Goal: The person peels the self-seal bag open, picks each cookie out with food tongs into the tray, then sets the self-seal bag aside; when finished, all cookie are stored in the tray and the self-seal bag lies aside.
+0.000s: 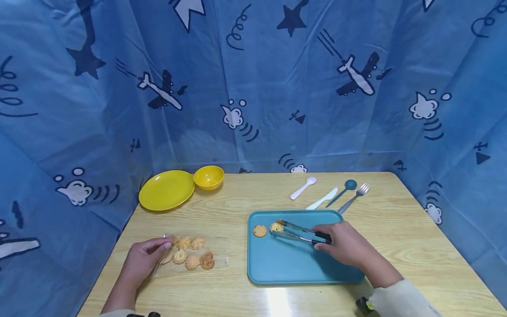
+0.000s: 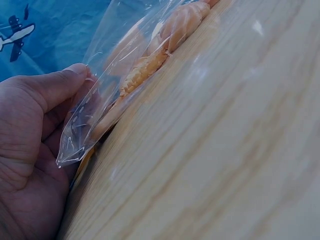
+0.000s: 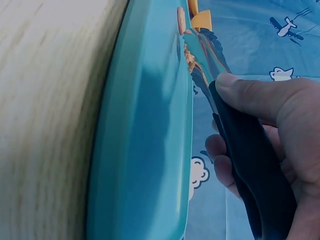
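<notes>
My left hand point(image 1: 143, 260) pinches the open edge of a clear plastic bag point(image 2: 80, 125) between thumb and fingers. Several cookies point(image 1: 192, 263) lie inside the bag on the table, among them a pretzel-shaped one point(image 1: 207, 260). Over the teal tray point(image 1: 293, 268), my right hand point(image 1: 343, 243) grips black-handled metal tongs point(image 1: 303, 239). Their tips are around a ring-shaped cookie point(image 1: 276, 227) at the tray's upper left. Beside it on the tray lies a flat round cookie point(image 1: 259, 231). In the right wrist view, my thumb and fingers hold the black handles point(image 3: 250, 165).
A yellow plate point(image 1: 166, 191) and a yellow bowl point(image 1: 209, 177) stand at the back left. Behind the tray lie a pale spoon point(image 1: 303, 188), a white knife point(image 1: 322, 199), a dark teal spoon point(image 1: 349, 185) and a fork point(image 1: 356, 196). A blue printed curtain point(image 1: 253, 88) surrounds the table.
</notes>
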`<control>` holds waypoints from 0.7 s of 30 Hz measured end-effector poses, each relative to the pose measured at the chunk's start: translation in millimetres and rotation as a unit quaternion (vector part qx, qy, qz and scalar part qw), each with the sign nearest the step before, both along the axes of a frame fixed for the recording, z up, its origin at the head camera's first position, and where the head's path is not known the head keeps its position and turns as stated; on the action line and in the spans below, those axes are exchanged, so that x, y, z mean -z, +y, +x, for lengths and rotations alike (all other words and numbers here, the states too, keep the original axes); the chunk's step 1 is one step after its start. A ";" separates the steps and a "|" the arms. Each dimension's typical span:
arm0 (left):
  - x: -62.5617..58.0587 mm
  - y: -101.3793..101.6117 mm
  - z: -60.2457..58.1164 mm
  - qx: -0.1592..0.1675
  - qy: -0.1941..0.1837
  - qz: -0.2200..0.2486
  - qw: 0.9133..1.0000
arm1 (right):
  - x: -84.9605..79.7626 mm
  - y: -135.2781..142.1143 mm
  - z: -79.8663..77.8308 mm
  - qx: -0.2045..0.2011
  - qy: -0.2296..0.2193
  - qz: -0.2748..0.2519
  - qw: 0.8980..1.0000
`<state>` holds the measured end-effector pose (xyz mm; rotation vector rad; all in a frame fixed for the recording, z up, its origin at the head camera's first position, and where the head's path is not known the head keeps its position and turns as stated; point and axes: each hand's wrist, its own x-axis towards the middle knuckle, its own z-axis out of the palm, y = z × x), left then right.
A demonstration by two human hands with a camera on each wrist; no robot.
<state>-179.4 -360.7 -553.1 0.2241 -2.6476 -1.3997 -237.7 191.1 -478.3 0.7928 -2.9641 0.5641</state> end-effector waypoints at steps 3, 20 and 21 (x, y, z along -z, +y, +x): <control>-0.4 0.2 0.4 -0.002 -0.005 -0.005 1.000 | 1.0 -0.3 -1.1 -0.006 0.007 0.000 1.000; 1.2 -1.0 -1.3 -0.003 -0.002 -0.005 1.000 | -8.7 -27.1 2.4 -0.051 -0.012 -0.029 0.998; 0.8 -0.4 -2.2 0.000 0.000 -0.005 1.000 | -10.7 -33.5 3.5 -0.060 -0.013 -0.028 0.998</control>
